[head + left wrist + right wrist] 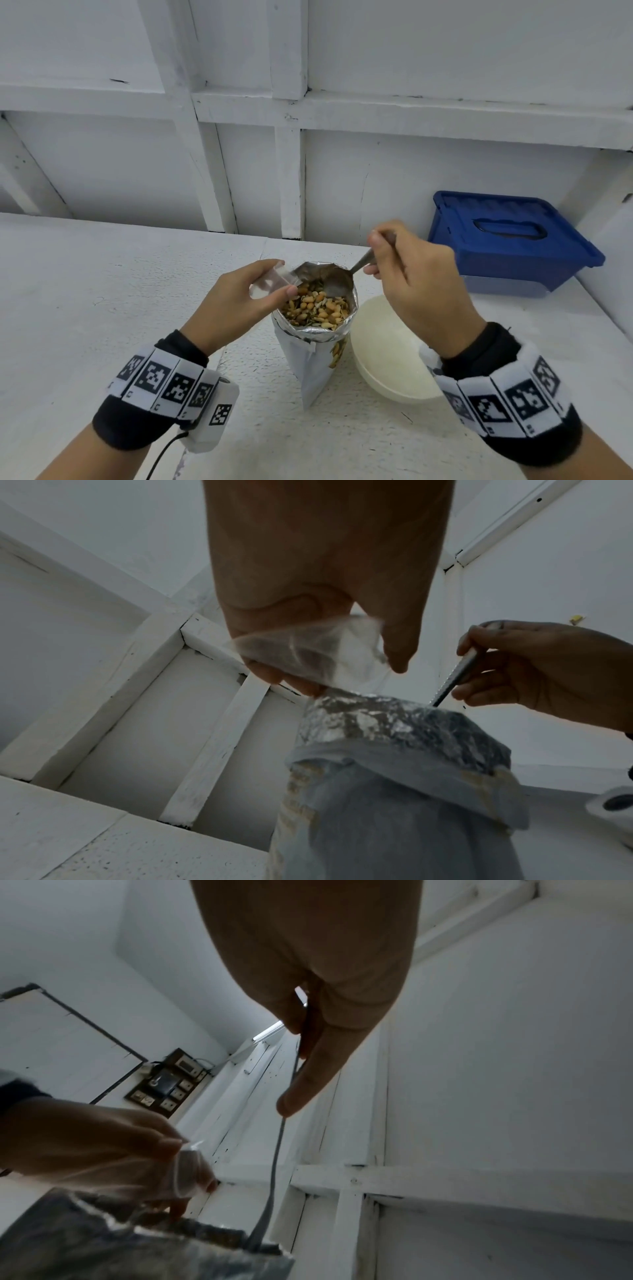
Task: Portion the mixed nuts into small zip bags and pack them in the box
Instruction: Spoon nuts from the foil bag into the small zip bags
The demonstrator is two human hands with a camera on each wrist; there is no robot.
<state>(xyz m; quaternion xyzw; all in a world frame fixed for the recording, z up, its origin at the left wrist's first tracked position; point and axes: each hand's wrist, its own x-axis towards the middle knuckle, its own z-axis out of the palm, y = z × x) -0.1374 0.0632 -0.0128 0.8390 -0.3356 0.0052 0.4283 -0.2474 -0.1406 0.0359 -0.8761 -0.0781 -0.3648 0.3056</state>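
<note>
A foil-lined bag of mixed nuts (317,342) stands open and upright on the white table (102,308), its rim folded down, nuts (317,308) showing inside. My left hand (239,305) pinches a small clear zip bag (270,281) at the bag's left rim; in the left wrist view the zip bag (308,650) hangs between thumb and fingers just above the foil rim (377,718). My right hand (411,274) grips a metal spoon (356,265) by its handle, and the spoon's bowl lies inside the nut bag. The spoon handle (284,1134) runs down into the bag in the right wrist view.
A cream bowl (387,356) sits right of the nut bag, under my right wrist. A clear box with a blue lid (510,236) stands at the back right against the white panelled wall (308,171).
</note>
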